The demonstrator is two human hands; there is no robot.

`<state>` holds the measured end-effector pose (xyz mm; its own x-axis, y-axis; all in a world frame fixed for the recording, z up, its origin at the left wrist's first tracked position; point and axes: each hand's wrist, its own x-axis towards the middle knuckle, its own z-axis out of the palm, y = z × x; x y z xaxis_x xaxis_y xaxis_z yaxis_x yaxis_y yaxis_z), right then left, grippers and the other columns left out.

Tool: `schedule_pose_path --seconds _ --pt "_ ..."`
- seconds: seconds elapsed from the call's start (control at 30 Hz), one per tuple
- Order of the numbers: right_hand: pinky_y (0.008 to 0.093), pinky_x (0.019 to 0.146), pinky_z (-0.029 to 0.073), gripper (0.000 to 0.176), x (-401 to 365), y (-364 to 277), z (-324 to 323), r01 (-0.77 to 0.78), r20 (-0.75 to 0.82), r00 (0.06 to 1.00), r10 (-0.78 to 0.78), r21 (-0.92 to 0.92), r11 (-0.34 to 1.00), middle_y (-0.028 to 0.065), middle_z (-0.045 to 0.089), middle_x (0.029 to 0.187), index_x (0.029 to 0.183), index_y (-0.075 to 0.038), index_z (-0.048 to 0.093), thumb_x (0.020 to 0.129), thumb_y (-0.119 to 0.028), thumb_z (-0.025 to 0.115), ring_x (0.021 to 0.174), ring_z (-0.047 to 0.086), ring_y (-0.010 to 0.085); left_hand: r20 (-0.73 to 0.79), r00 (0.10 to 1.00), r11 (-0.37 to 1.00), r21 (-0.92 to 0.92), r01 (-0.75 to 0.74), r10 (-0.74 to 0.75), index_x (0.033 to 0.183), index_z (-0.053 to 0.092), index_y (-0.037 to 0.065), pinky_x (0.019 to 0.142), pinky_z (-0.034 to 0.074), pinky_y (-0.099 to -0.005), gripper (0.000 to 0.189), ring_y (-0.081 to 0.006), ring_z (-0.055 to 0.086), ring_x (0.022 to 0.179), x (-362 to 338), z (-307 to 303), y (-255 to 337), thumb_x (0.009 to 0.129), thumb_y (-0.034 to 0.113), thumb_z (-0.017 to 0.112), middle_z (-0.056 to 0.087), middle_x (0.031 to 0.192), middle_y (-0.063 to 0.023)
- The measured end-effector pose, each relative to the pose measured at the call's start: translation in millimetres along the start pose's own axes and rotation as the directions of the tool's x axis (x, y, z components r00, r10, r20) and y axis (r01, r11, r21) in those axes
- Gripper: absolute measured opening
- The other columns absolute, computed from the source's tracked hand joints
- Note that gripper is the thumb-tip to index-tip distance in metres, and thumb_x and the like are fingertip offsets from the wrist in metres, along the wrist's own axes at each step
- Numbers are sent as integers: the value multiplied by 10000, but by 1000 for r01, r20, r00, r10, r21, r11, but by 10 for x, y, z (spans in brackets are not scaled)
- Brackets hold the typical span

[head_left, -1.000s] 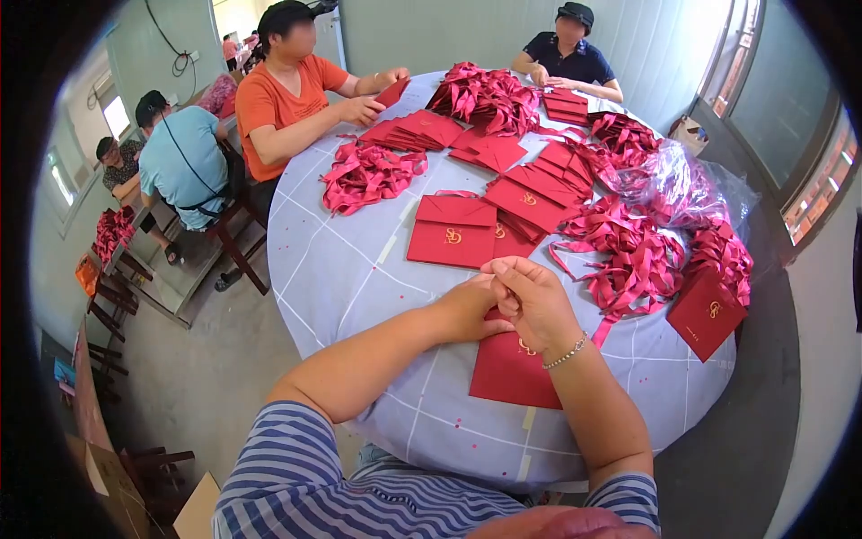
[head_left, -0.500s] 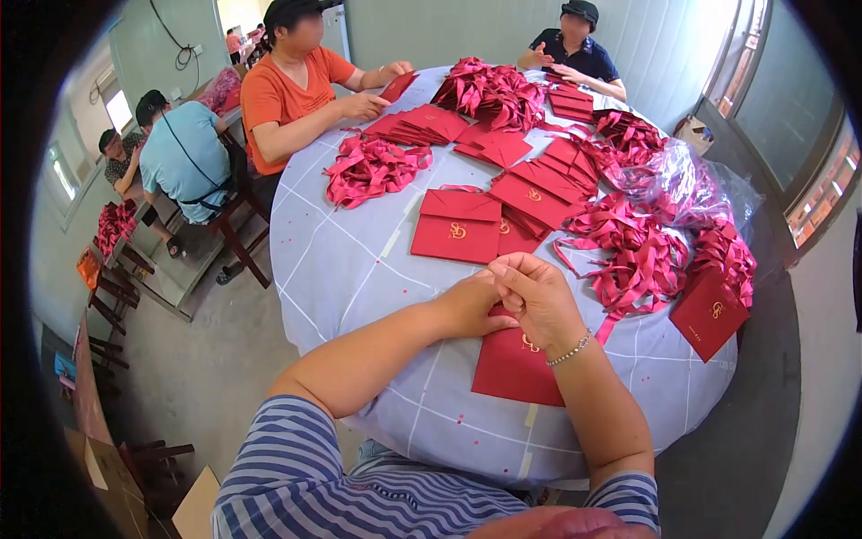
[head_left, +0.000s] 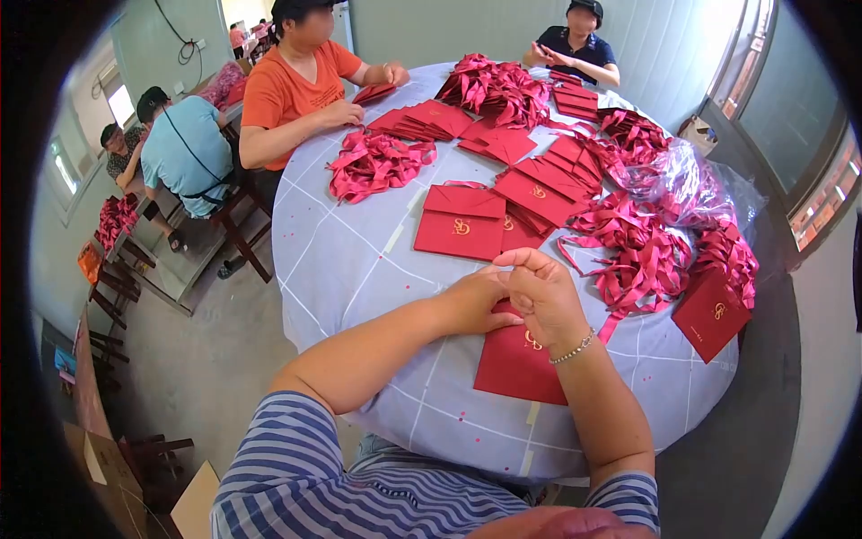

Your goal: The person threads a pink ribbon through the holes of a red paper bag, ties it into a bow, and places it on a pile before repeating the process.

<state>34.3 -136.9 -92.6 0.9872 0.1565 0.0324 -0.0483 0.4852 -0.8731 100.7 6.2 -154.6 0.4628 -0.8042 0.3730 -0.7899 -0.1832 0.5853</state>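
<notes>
A flat red paper bag with gold lettering lies in front of me on the table. My left hand is closed at its upper edge, the thumb pressed on the red paper. Above that same edge is my right hand, its fingers curled into a pinch. Whatever sits between those fingertips is hidden from me. The right hand and forearm cover part of the bag. Just beyond my hands lies another red bag with its top flap folded down, beside a stack of red bags.
Pink-red ribbon piles and clear plastic wrap lie to the right. Another ribbon heap is at the left. A co-worker in orange and one in dark clothing sit around the round table.
My right hand has tilted slightly, its fingers more curled. The orange-shirted co-worker has lowered a red bag toward the table. My left hand looks almost unmoved.
</notes>
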Motion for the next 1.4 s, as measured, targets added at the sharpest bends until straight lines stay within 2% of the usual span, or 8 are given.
schedule_pose_path --seconds 0.17,0.37,0.57,0.77,0.97,1.07,1.17,1.4 --pt "173 479 296 203 21 31 -85 16 -8 1000 -15 69 997 1 603 794 1069 38 624 874 40 566 553 403 5 52 998 998 -46 47 -44 1005 628 66 926 449 -436 315 -350 560 1087 12 -35 48 743 155 778 621 1111 -143" --pt "177 471 272 194 25 25 -14 30 -108 994 -27 24 999 -33 550 733 1060 29 635 877 24 570 539 380 7 -4 1000 1000 -13 -3 3 962 634 75 888 463 -419 280 -333 573 1021 13 -13 40 739 155 784 632 1043 -131" --pt "179 466 259 165 49 53 -43 27 -84 996 -25 24 999 -45 529 722 1041 23 643 880 0 609 547 377 8 27 995 995 -33 92 -91 956 634 71 867 469 -421 272 -332 584 1000 12 -41 76 740 148 779 639 1013 -130" --pt "184 462 253 145 51 65 -37 3 -83 997 -3 3 1000 -47 525 718 1021 16 647 880 -13 627 544 373 9 -26 1000 1000 -17 9 -9 952 632 63 840 484 -413 273 -333 602 979 8 -12 33 739 157 775 649 1006 -139" --pt "181 456 262 137 48 63 -44 2 -82 997 -2 -4 1000 -49 520 687 1020 12 648 891 -24 618 533 374 9 13 997 995 -69 75 -75 943 633 59 872 478 -428 265 -341 601 1009 20 -52 90 742 163 771 653 1024 -149" --pt "184 449 263 132 36 49 -26 -16 -103 995 12 -42 999 -50 524 674 1015 7 649 892 -26 617 526 385 12 -19 1000 999 -42 -12 11 934 647 68 898 469 -444 249 -348 598 1022 18 -22 51 752 182 774 655 1033 -149" --pt "191 434 260 152 45 89 -80 -11 -89 996 8 -39 999 -2 616 738 1036 10 630 888 -15 612 506 390 18 19 1000 997 -76 17 -15 911 677 90 926 455 -444 211 -339 579 1065 16 -24 41 753 186 781 661 1034 -131" --pt "194 440 236 151 76 128 -103 -29 -91 996 25 -46 999 -24 509 674 1047 36 606 899 14 580 492 346 24 29 999 999 -38 39 -38 975 676 107 948 442 -433 275 -322 555 1095 12 52 -67 736 181 789 656 1077 -102"
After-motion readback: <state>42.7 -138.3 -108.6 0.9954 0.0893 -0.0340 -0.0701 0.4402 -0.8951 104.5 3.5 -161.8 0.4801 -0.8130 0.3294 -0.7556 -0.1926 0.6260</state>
